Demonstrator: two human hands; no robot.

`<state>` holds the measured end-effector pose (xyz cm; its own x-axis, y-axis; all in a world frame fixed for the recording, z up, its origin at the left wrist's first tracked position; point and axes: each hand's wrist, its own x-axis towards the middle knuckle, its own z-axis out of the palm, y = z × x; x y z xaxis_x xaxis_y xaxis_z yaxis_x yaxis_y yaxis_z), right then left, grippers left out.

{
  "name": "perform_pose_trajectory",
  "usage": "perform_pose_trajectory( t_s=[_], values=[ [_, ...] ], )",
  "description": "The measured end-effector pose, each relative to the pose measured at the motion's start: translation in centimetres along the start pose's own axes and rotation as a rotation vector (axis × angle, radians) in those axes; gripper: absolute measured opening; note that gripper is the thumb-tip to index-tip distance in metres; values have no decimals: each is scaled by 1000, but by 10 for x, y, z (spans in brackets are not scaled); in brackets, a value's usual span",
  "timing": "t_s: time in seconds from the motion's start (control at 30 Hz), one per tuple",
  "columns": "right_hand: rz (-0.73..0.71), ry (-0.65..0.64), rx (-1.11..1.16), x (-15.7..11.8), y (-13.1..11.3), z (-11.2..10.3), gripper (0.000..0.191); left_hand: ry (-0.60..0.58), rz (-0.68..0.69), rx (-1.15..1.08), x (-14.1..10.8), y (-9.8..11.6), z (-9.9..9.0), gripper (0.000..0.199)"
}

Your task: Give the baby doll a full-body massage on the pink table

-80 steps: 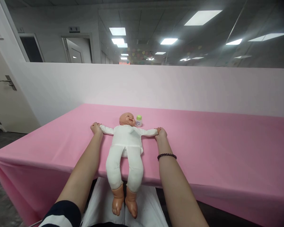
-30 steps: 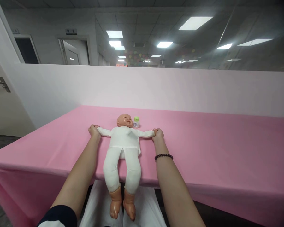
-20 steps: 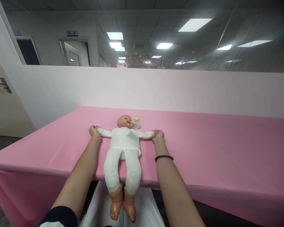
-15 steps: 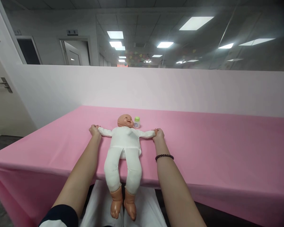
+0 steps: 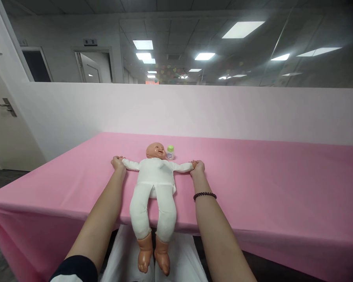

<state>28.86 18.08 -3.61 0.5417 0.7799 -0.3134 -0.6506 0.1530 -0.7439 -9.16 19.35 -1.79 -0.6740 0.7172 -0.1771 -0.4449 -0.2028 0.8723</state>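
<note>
A baby doll with a white cloth body lies on its back on a pink-covered table. Its head points away from me, and its legs hang over the near edge above my lap. My left hand is closed around the doll's hand on the left side. On the other side, my right hand grips the doll's other hand. Both doll arms are stretched straight out sideways. Beside the doll's head stands a small clear jar with a green lid.
Behind the table runs a white low wall with a glass pane above it. A door with a metal handle is at the left. The pink cloth hangs down over the table's front edge.
Almost nothing differs. The view has tilted very slightly, while both hands keep hold of the doll's hands and its arms stay outstretched.
</note>
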Motion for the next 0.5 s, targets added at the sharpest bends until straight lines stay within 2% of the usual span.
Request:
perform_pose_trajectory(
  t_s=[0.1, 0.33, 0.5],
  values=[
    [26, 23, 5, 1, 0, 1, 20, -7, 11, -1, 0, 0, 1, 5],
    [-2, -4, -17, 4, 1, 1, 16, -8, 57, 2, -2, 0, 1, 10],
    [-89, -96, -17, 4, 0, -2, 18, -12, 32, 31, 1, -1, -1, 6]
  ],
)
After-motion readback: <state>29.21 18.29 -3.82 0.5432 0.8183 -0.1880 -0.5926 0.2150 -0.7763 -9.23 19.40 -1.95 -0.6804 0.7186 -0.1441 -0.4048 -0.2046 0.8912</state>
